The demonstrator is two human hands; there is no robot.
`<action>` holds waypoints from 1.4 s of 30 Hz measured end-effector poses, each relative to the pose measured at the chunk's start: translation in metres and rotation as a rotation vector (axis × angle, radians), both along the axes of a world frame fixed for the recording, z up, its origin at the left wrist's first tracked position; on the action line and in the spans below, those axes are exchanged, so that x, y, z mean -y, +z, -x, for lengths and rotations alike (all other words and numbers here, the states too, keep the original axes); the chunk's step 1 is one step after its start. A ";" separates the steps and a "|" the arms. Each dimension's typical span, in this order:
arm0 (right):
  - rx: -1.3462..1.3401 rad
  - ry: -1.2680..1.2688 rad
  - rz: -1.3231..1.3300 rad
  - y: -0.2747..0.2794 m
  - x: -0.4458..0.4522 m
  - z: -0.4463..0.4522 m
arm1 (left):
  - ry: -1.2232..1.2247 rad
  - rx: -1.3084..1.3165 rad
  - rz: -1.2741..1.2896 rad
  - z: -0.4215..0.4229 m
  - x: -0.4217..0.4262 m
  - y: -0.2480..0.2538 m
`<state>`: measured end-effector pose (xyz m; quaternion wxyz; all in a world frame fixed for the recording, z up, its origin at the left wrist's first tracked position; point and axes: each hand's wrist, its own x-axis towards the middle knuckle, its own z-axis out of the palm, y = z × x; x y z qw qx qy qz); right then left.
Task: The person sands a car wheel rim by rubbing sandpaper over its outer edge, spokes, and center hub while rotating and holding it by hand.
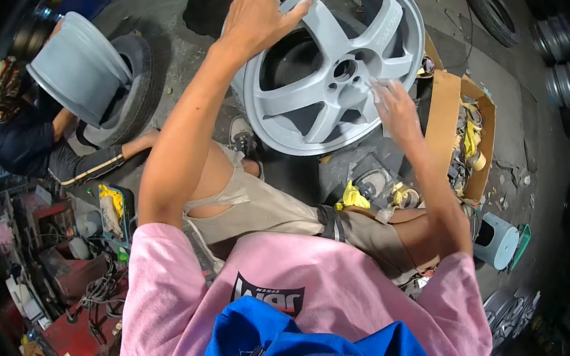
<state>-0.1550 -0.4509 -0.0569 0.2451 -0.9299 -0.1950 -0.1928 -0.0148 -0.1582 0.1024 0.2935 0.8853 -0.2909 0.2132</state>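
A light-grey alloy wheel [332,42] with several spokes stands tilted in front of me, its face towards me. My left hand [263,11] grips its upper left edge, fingers curled over the rim and thumb on the face. Over the spokes on the right side, my right hand [398,110] is bent with its fingertips at a spoke near the hub. Its fingers are slightly smeared, and a small pale thing seems to lie under them, too unclear to name. A dark tyre shows behind the wheel, through the gaps between the spokes.
To the right stands a cardboard box [444,125] of scraps, with a pale-blue container [496,241] below it. Yellow scraps [354,196] lie by my foot. At left, another person [22,132] sits by a grey wheel barrel [76,68] and a tyre [144,89]. Tools and cables [99,290] clutter the lower left.
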 end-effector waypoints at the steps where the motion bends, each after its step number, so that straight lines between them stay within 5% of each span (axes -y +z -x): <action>1: 0.000 0.005 -0.005 -0.002 0.005 -0.010 | 0.005 0.000 -0.005 0.001 -0.004 0.000; 3: 0.003 0.049 0.574 -0.008 0.021 -0.024 | -0.037 0.011 0.009 0.006 -0.009 -0.001; 7: -0.019 -0.014 0.513 -0.051 0.014 -0.007 | -0.063 -0.121 0.036 0.009 -0.022 0.001; 10: -0.187 -0.257 -0.183 -0.071 -0.066 0.027 | -0.132 -0.206 0.105 0.005 -0.026 0.000; 11: -0.394 -0.345 -0.678 -0.045 -0.107 0.033 | -0.125 -0.178 0.079 0.003 -0.025 -0.003; 13: -0.554 -0.365 -0.854 -0.023 -0.133 0.025 | -0.131 -0.156 0.049 0.004 -0.020 -0.009; 15: -0.693 -0.341 -1.466 -0.004 -0.139 0.009 | -0.132 -0.172 0.097 0.005 -0.012 -0.010; 17: -0.684 -0.359 -1.382 -0.020 -0.132 0.015 | -0.121 -0.192 0.078 0.004 -0.009 -0.010; 19: 0.047 -0.096 -0.134 -0.060 -0.084 0.024 | -0.116 -0.212 0.060 0.004 -0.008 -0.009; 21: -0.100 -0.011 0.335 -0.063 -0.016 0.018 | -0.115 -0.255 0.086 0.007 -0.005 -0.010; 26: -0.039 0.027 0.607 -0.025 0.031 -0.026 | -0.133 -0.015 0.110 0.002 -0.009 -0.032; 29: -0.030 -0.192 0.243 -0.057 -0.037 0.011 | -0.120 -0.043 0.056 -0.001 -0.013 -0.028; 31: -0.125 -0.395 -0.392 -0.072 -0.097 0.025 | -0.124 -0.132 0.018 0.004 -0.010 -0.026; 32: -0.127 -0.406 -0.396 -0.060 -0.119 0.026 | -0.093 -0.172 0.030 0.005 -0.006 -0.025; 34: -0.657 -0.402 -1.182 -0.022 -0.143 0.027 | -0.074 -0.214 0.041 0.005 0.000 -0.030; 35: -0.649 -0.402 -1.181 -0.022 -0.139 0.028 | -0.086 -0.101 0.039 0.000 0.000 -0.036; 37: -0.625 -0.226 -0.983 -0.030 -0.118 0.032 | -0.092 0.023 0.039 -0.003 0.000 -0.034; 40: -0.333 0.006 0.354 -0.060 -0.009 0.014 | -0.073 -0.011 0.039 0.001 0.003 -0.032; 42: -0.196 0.040 0.918 -0.019 0.035 -0.024 | -0.076 -0.031 0.039 0.000 0.002 -0.033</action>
